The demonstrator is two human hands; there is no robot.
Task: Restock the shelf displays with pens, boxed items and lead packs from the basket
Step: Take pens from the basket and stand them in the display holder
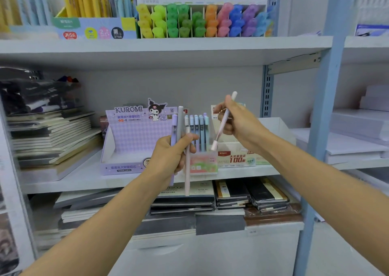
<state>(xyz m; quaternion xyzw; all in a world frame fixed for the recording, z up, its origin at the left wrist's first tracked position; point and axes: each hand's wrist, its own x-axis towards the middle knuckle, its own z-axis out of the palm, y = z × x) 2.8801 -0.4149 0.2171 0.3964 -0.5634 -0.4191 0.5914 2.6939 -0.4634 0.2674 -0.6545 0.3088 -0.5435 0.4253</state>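
Observation:
My left hand (170, 152) grips a small bunch of pastel pens (179, 126) upright in front of the middle shelf; a purple one, a grey one and a pink one show. My right hand (235, 119) pinches a single pale pink pen (223, 122), tilted with its lower tip just above a small pink pen holder (203, 163). That holder stands on the shelf with several blue and purple pens (197, 128) upright in it. A purple Kuromi display box (128, 141) sits to its left, its inside looking bare. The basket is out of view.
A white lead-pack display box (237, 156) stands right of the holder. Stacked notebooks (50, 137) fill the shelf's left side and the shelf below. Highlighters (202, 21) and pencils line the top shelf. A blue upright post (328, 99) stands at the right, with white paper stacks beyond.

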